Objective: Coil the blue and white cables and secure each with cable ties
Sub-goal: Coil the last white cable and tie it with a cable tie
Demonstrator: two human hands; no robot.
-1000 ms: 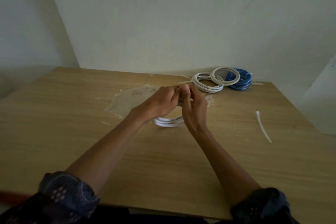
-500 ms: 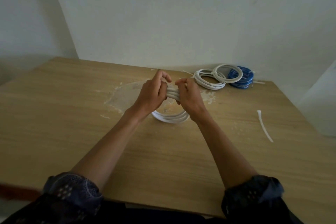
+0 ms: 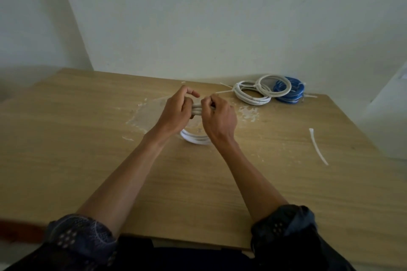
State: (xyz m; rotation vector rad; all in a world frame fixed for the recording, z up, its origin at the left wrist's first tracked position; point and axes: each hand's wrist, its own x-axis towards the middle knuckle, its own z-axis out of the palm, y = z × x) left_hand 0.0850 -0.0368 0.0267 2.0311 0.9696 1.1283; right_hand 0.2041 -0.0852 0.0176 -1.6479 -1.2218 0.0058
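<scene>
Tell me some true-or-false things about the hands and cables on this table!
1. The left hand and right hand both grip the white cable coil. True.
2. The blue cable coil lies beside two other white coils near the wall. True.
3. The right hand holds the loose cable tie. False: the tie lies alone on the wooden table, to the right of both hands.
4. The blue cable coil sits between the hands. False: a white one does.
</scene>
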